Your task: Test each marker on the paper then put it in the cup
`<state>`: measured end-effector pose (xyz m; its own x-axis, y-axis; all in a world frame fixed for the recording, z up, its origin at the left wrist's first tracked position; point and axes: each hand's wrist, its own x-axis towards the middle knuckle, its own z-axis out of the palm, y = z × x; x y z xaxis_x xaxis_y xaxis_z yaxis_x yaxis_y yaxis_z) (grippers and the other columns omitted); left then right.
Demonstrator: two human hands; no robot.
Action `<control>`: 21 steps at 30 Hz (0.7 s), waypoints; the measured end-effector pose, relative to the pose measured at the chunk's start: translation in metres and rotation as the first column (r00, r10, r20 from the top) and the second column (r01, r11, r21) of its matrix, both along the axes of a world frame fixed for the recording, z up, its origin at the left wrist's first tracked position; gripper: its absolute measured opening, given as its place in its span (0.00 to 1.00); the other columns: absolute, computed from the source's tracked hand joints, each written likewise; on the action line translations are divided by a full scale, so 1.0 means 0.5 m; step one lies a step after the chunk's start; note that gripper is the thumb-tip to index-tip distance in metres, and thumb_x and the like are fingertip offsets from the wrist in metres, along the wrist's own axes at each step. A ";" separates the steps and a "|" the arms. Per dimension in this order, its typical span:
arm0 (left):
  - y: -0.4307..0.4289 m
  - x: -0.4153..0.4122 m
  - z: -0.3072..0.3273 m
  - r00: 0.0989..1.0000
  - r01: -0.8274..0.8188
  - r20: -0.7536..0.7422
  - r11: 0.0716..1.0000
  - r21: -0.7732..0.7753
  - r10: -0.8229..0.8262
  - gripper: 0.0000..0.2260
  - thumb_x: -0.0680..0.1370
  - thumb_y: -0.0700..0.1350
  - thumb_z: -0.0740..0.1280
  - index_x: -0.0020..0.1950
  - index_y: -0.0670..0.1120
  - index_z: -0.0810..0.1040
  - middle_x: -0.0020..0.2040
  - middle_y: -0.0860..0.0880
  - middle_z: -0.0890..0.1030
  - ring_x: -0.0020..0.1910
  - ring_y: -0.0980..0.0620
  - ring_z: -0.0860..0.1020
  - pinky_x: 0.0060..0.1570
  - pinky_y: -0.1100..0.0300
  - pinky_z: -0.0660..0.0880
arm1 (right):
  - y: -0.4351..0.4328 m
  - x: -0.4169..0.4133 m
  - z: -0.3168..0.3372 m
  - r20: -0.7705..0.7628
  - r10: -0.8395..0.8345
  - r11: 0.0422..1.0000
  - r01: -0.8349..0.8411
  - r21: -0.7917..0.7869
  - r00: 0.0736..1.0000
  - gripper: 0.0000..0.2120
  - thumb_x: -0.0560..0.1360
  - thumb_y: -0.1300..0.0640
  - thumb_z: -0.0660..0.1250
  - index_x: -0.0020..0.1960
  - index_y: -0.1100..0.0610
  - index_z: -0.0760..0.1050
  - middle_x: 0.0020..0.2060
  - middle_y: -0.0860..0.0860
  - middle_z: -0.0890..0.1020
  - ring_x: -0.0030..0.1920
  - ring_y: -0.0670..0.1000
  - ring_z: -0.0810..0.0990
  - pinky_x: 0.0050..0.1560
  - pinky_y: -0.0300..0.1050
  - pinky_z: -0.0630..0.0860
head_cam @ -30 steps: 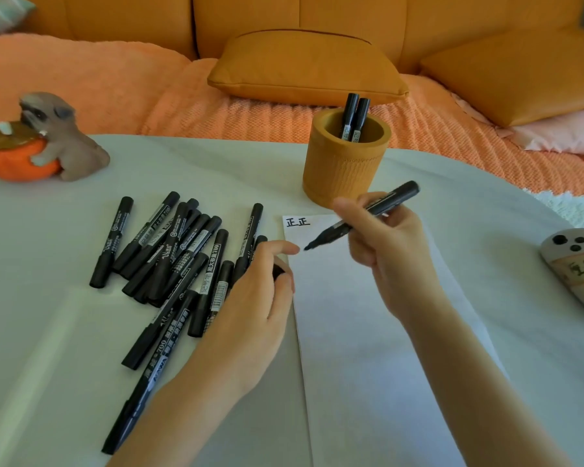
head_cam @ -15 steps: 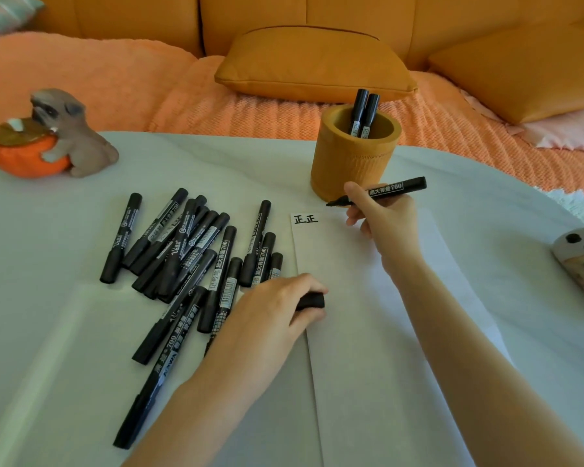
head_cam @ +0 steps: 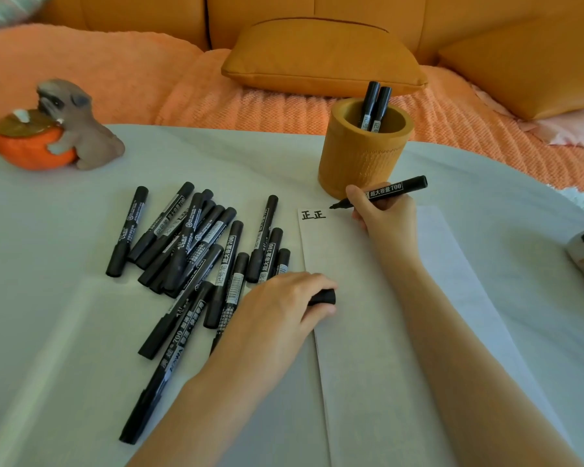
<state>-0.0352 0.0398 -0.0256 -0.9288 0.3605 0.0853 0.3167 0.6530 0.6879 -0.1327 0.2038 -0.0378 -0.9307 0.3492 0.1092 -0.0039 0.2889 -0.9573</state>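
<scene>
Early stage: 2 markers [head_cam: 373, 106] already stand in the cup [head_cam: 361, 156], just beyond the right hand [head_cam: 381, 210], whose fingers [head_cam: 353, 197] pinch an uncapped marker [head_cam: 390, 189], tip at the paper [head_cam: 368, 332] right beside 2 test marks [head_cam: 313, 215]; can't tell if it touches. Left hand [head_cam: 284, 305] rests on the paper's near-left edge, fingers curled round what looks like the cap [head_cam: 324, 296]. So approx. marker no. 3 is mid-test, and the pile [head_cam: 199, 244] of a dozen-plus capped ones on the surface [head_cam: 216, 156], just left of those fingers, remains untested.
</scene>
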 end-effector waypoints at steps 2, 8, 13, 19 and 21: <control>0.000 0.000 0.000 1.000 0.000 -0.002 1.000 -0.003 0.000 0.11 0.76 0.49 0.66 0.58 0.53 0.78 0.52 0.57 0.81 0.50 0.59 0.76 0.50 0.59 0.74 | 0.000 -0.001 -0.002 0.000 0.004 1.000 -0.004 0.006 1.000 0.14 0.74 0.56 0.69 0.31 0.53 0.73 0.24 0.45 0.76 0.24 0.40 0.70 0.28 0.30 0.66; 0.000 -0.001 -0.002 1.000 -0.008 -0.014 1.000 0.003 0.008 0.11 0.75 0.48 0.67 0.57 0.53 0.78 0.51 0.56 0.81 0.49 0.58 0.77 0.49 0.58 0.75 | 0.002 -0.003 -0.005 0.003 0.015 1.000 -0.015 0.022 1.000 0.14 0.74 0.55 0.70 0.30 0.52 0.73 0.22 0.43 0.75 0.25 0.39 0.71 0.30 0.30 0.67; -0.001 -0.001 -0.002 1.000 -0.008 -0.022 1.000 -0.002 0.008 0.11 0.75 0.49 0.67 0.57 0.52 0.78 0.50 0.56 0.81 0.49 0.58 0.77 0.48 0.58 0.75 | 0.002 -0.003 -0.006 0.003 0.022 1.000 -0.022 0.021 1.000 0.14 0.74 0.54 0.70 0.30 0.52 0.73 0.23 0.44 0.75 0.25 0.39 0.71 0.30 0.31 0.67; 0.000 0.000 -0.003 1.000 -0.011 -0.016 1.000 0.009 0.011 0.10 0.75 0.48 0.67 0.56 0.52 0.78 0.50 0.56 0.81 0.49 0.57 0.77 0.48 0.56 0.76 | 0.001 -0.003 -0.008 0.016 0.026 0.998 -0.027 0.051 1.000 0.14 0.74 0.53 0.70 0.30 0.52 0.74 0.23 0.43 0.76 0.25 0.39 0.72 0.31 0.32 0.68; 0.000 0.000 -0.002 1.000 -0.010 -0.011 1.000 0.010 0.010 0.10 0.75 0.48 0.67 0.56 0.52 0.78 0.49 0.56 0.81 0.49 0.57 0.77 0.48 0.56 0.76 | 0.001 -0.003 -0.009 0.018 0.031 0.998 -0.032 0.057 0.999 0.14 0.74 0.53 0.70 0.31 0.52 0.74 0.24 0.43 0.76 0.25 0.39 0.72 0.30 0.31 0.68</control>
